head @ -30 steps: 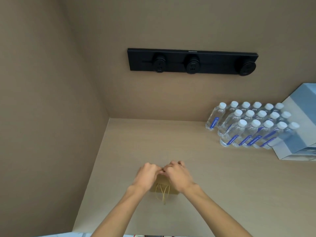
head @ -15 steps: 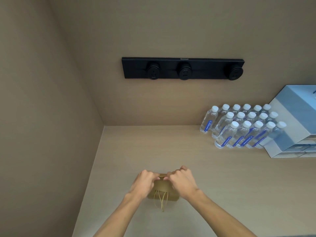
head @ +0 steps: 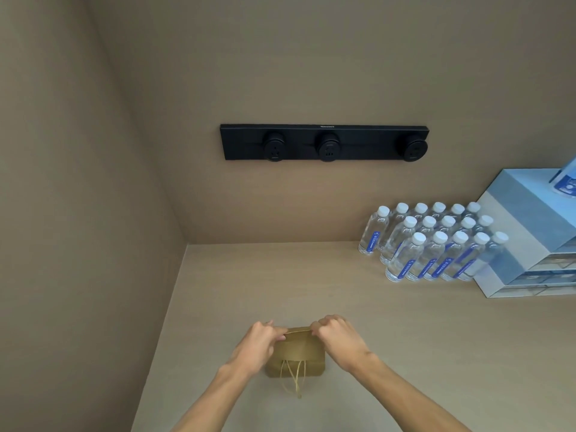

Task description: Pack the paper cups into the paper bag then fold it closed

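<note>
Setting: office pantry or supply nook, likely. Evidence: beige laminate counter (head: 389, 322) recessed between matching walls; black wall-mounted power track (head: 324, 143) carrying three round sockets; bottled water (head: 430, 244) stocked in rows beside stacked pale blue boxes (head: 526, 244).

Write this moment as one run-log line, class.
stage: folding top | left hand: pinching top edge | right hand: pinching top edge | paper bag: upright on counter, handles hanging | cups: not visible
</note>
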Motion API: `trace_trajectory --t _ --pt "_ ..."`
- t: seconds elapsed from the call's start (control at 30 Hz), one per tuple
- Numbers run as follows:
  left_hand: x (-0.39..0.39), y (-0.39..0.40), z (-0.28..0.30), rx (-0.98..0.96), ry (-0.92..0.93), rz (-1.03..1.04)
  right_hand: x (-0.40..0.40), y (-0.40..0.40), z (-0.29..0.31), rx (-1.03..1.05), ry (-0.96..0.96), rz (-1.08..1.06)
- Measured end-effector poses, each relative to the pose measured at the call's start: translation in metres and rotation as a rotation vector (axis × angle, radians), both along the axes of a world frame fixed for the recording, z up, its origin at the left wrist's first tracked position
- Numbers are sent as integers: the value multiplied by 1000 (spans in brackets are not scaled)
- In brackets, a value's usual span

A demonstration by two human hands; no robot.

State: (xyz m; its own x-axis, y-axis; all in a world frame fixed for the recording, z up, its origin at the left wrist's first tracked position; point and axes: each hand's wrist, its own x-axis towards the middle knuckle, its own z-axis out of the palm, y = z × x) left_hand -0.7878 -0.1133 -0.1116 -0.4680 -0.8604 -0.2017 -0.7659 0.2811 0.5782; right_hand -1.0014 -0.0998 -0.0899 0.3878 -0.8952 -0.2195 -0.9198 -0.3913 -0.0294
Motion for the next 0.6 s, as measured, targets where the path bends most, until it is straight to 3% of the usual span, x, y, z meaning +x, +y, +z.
trace_trajectory --t 0.2,0.33,0.5,0.6 --pt "4 0 -1 -85 59 4 -1 7 -4 20 -20 -99" --pt "5 4 2 -26 72 46 -2 8 -1 -51 -78 -84" --pt "5 9 9 -79 -12 106 -7 7 5 43 -325 -157" --pt "1 11 5 -230 -26 134 -3 6 -1 -92 -383 -183"
